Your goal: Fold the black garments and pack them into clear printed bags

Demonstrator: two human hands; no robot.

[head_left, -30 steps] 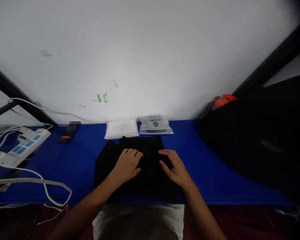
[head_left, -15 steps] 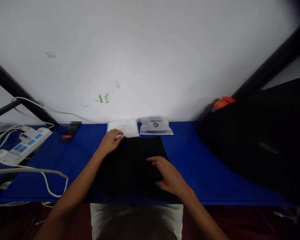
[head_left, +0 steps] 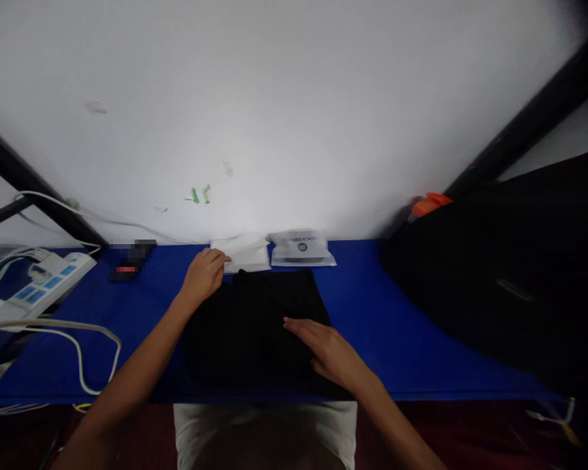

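Observation:
A piece of black cloth (head_left: 259, 333) is spread on the blue table surface in front of me, its folds hard to make out in the dark. My left hand (head_left: 204, 274) is at its upper left corner, fingers bent and closed on the edge of the cloth, thumb mostly hidden. The fingertips overlap a white packet (head_left: 245, 251) lying just behind. My right hand (head_left: 329, 352) rests flat on the right part of the cloth, fingers stretched out and pointing left. Beside the white packet lies a frosted plastic zip bag (head_left: 302, 248) with dark printing.
A white power strip (head_left: 42, 287) with cables is at the left, near a dark, pixelated object (head_left: 132, 261). On the right a large black item (head_left: 475, 281) covers the blue table (head_left: 362, 313), with something orange (head_left: 431, 203) behind it. A white wall (head_left: 294, 117) stands at the back.
My left hand has shifted left and its fingers have drawn together; the cloth's upper left part has moved left too. My right hand has flattened and slid slightly lower.

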